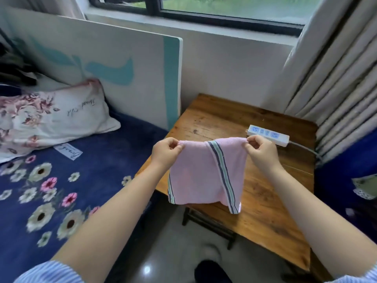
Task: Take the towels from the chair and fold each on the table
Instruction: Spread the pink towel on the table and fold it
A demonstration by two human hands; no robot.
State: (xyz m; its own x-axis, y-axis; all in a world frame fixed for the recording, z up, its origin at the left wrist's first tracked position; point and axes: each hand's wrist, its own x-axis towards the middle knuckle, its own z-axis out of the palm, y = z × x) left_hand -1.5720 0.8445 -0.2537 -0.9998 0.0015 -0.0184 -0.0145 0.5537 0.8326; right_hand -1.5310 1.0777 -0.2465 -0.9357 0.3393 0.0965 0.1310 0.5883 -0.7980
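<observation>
Pink towel (197, 176) with striped borders, folded over, hanging above the near edge of the wooden tabletop (265, 211). Both forearms stretched forward, level with each other. Left hand (166, 153) pinching the top left corner between thumb and curled fingers; right hand (260, 154) pinching the top right corner likewise. White power strip (268, 135) lying just beyond the right hand.
</observation>
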